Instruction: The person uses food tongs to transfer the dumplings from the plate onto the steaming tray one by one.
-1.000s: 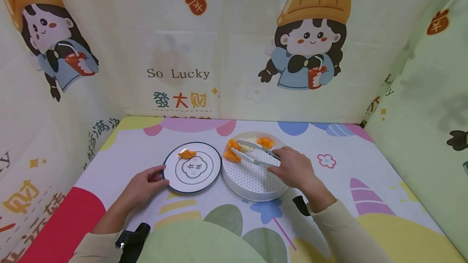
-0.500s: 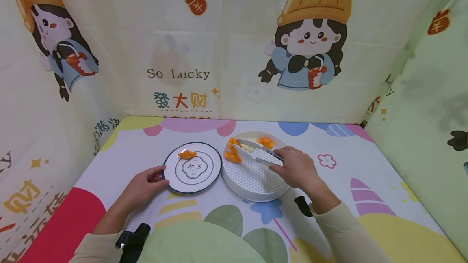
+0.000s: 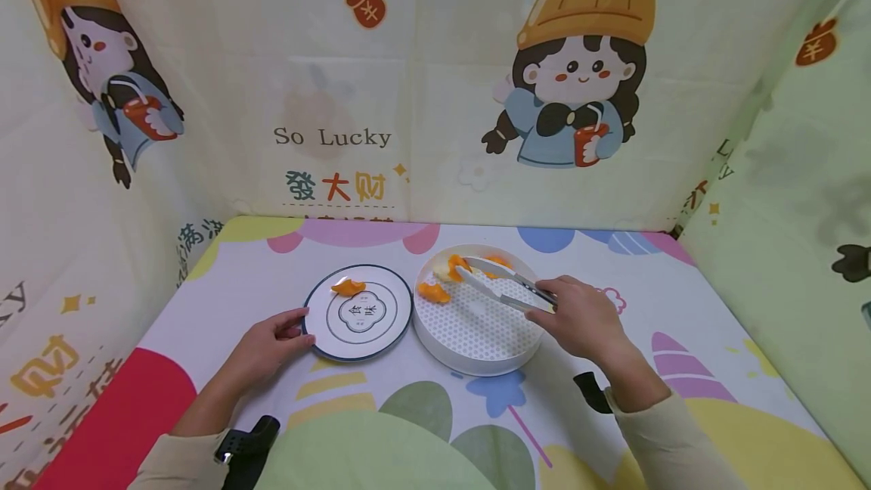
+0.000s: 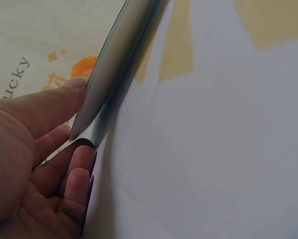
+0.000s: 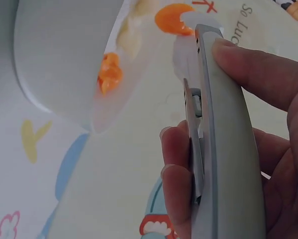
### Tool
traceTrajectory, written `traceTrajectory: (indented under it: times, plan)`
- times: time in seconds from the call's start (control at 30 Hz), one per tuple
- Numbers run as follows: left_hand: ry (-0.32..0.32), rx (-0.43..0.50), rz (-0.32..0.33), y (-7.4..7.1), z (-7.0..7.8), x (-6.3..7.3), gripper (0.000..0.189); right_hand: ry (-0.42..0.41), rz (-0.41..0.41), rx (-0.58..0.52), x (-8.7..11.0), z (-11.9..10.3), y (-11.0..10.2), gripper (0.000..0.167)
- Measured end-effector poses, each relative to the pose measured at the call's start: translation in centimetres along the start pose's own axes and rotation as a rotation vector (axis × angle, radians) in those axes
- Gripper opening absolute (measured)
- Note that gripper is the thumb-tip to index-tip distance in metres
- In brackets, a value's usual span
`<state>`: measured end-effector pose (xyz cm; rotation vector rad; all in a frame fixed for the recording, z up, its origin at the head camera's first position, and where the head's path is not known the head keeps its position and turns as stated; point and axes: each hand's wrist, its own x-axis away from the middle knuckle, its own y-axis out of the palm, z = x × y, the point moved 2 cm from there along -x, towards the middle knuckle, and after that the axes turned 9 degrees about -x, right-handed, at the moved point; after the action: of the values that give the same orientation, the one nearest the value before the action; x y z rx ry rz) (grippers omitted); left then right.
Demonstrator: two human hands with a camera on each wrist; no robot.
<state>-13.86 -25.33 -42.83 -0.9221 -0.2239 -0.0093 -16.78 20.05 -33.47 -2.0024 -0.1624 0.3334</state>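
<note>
My left hand (image 3: 268,342) pinches the near-left rim of a white plate (image 3: 384,331) with a dark blue edge. In the left wrist view the thumb (image 4: 56,102) lies on one face, other fingers behind. A glossy orange piece (image 3: 349,287) lies on the plate. My right hand (image 3: 581,317) grips metal tongs (image 5: 233,144), whose tips close around an orange piece (image 3: 458,266) over a round white steamer-like tray (image 3: 469,364). A pale yellowish piece (image 3: 441,273) shows beside the tips. Another orange piece (image 3: 433,293) lies at the tray's left.
More orange (image 3: 500,263) shows at the tray's back, partly behind the tongs. Plate and tray stand side by side, rims almost meeting. A patterned cloth (image 3: 578,429) covers the table; printed curtains (image 3: 442,97) enclose the back and sides.
My right hand has moved right with the tongs, and an orange piece from the tray's left has shifted right between the tips. My left hand has stayed on the plate.
</note>
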Motion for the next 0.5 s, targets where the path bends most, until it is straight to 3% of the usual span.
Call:
traceTrajectory:
  times: [0.17, 0.5]
  plan:
    - [-0.007, -0.008, -0.002, 0.0, -0.02, -0.02, 0.07, 0.032, -0.021, -0.006, 0.52, 0.78, -0.31, 0.051]
    - [0.007, -0.002, 0.008, 0.26, -0.19, -0.11, 0.071, 0.094, -0.142, -0.016, 0.9, 0.8, -0.03, 0.051]
